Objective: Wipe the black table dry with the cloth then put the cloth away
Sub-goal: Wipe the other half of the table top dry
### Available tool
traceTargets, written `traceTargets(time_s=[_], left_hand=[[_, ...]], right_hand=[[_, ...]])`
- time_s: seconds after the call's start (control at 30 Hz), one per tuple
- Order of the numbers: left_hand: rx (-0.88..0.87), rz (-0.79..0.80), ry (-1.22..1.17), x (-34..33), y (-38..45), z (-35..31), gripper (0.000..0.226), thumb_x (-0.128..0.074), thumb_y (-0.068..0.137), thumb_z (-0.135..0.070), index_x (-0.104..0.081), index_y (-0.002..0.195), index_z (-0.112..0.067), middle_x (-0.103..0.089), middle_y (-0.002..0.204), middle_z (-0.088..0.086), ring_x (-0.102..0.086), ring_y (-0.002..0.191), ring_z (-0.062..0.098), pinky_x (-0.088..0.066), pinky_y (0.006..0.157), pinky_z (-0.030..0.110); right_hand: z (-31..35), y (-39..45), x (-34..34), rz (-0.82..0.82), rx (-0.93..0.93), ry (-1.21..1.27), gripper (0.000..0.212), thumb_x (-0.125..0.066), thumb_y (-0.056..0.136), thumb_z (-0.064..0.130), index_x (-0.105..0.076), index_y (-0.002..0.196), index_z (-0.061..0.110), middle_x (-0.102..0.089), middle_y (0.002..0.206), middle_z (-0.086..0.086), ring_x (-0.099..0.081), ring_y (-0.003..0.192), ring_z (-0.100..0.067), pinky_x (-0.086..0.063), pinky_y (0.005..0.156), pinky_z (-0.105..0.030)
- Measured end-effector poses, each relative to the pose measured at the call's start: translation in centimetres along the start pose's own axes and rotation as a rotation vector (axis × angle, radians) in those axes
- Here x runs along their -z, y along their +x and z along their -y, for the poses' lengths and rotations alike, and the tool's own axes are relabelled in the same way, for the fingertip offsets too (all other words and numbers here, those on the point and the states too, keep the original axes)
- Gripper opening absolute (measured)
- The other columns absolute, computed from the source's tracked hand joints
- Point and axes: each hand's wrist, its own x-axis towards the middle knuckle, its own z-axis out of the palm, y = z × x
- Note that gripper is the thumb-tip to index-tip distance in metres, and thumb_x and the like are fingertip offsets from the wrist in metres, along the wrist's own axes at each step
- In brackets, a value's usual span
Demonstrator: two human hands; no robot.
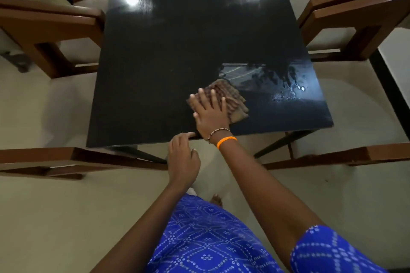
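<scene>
- Head view: right hand (210,111) lies spread flat on the brown cloth (230,99), pressing it to the black tabletop (155,62) near the front edge.
- Left hand (183,153), loosely curled and empty, touches that edge.
- Water streaks (266,80) remain just right of the cloth; wiping looks unfinished, putting away undone.

Folded brown striped cloth (230,101) flat on wet black table (168,62), nr front-right edge
</scene>
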Motion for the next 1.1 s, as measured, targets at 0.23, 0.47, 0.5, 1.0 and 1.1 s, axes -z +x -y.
traceTargets(time_s=[0.23,0.47,0.5,1.0,1.1], left_hand=[[-0.079,-0.030,0.096,0.9,2.3,-0.1,0.038,-0.053,0.086,-0.009,-0.048,0.123,-0.017,-0.050,0.129,0.004,-0.036,0.131,0.018,-0.028,0.114,0.038],[-0.164,0.061,0.381,0.2,3.4,-0.4,0.044,-0.043,0.093,-0.016,-0.037,0.137,-0.021,-0.031,0.149,0.001,-0.009,0.146,0.022,-0.001,0.118,0.043],[-0.173,0.071,0.394,0.2,3.5,-0.4,0.045,-0.042,0.094,-0.016,-0.035,0.138,-0.021,-0.030,0.150,0.001,-0.009,0.146,0.021,0.000,0.118,0.044],[-0.135,0.002,0.238,3.6,6.3,2.8,0.043,-0.050,0.089,-0.007,-0.047,0.131,-0.017,-0.047,0.139,0.006,-0.031,0.138,0.022,-0.009,0.116,0.041],[-0.127,-0.038,0.231,4.2,6.7,4.2,0.043,-0.053,0.086,-0.002,-0.051,0.127,-0.014,-0.052,0.132,0.008,-0.038,0.134,0.025,-0.015,0.115,0.043]], right_hand=[[-5.4,1.8,1.1,-0.022,0.147,-0.099,0.052,-0.032,0.094,0.039,-0.021,0.145,0.039,-0.016,0.157,0.009,-0.010,0.146,-0.025,-0.004,0.111,-0.061],[-18.3,1.5,4.6,-0.150,-0.389,-0.028,0.057,-0.029,0.088,0.042,-0.020,0.144,0.041,-0.015,0.157,0.010,-0.006,0.146,-0.029,0.001,0.108,-0.067],[-19.4,1.3,5.1,-0.169,-0.467,-0.009,0.057,-0.030,0.089,0.040,-0.020,0.145,0.041,-0.014,0.158,0.009,-0.005,0.146,-0.030,0.001,0.108,-0.067],[-0.2,11.4,1.6,-0.120,-0.380,0.047,0.060,-0.035,0.094,0.035,-0.010,0.148,0.033,0.000,0.159,0.001,0.006,0.144,-0.037,0.003,0.110,-0.064],[5.9,13.2,0.4,-0.008,-0.151,0.056,0.059,-0.033,0.095,0.036,-0.006,0.148,0.033,0.003,0.159,0.001,0.009,0.144,-0.035,0.005,0.110,-0.063]])
